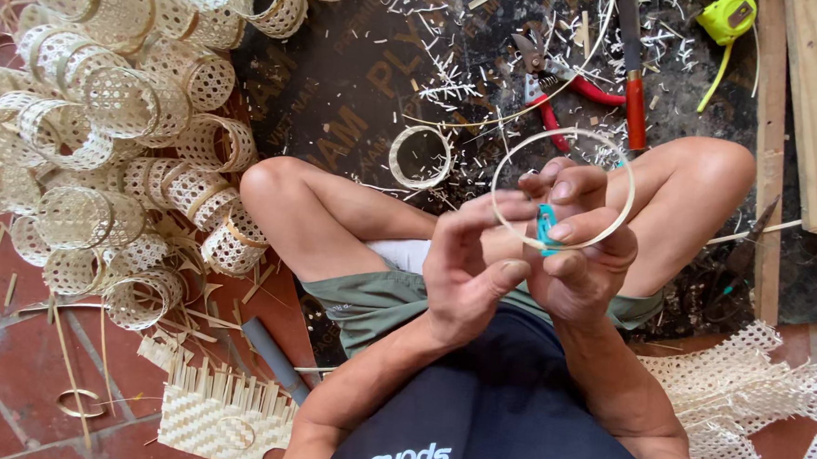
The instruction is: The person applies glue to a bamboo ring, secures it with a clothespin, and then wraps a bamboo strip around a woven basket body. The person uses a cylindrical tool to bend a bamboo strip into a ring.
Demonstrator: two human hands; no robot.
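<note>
Red tile floor strewn with bamboo shavings: seated, I hold a thin pale bamboo hoop (617,166) before my knees, right hand (579,257) closed on its near edge and a small blue clip (545,229), left hand (472,270) pinching alongside. Light, springy, likely snappable; best gripped at the overlap.

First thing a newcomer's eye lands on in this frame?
Probably the thin bamboo hoop at centre, held up by the left hand and right hand, with a small turquoise clip pinched onto it by the right fingers. Next, the big heap of woven open-weave cylinders filling the left side, then the red-handled pruning shears among shavings on the dark board above the knees.
</note>
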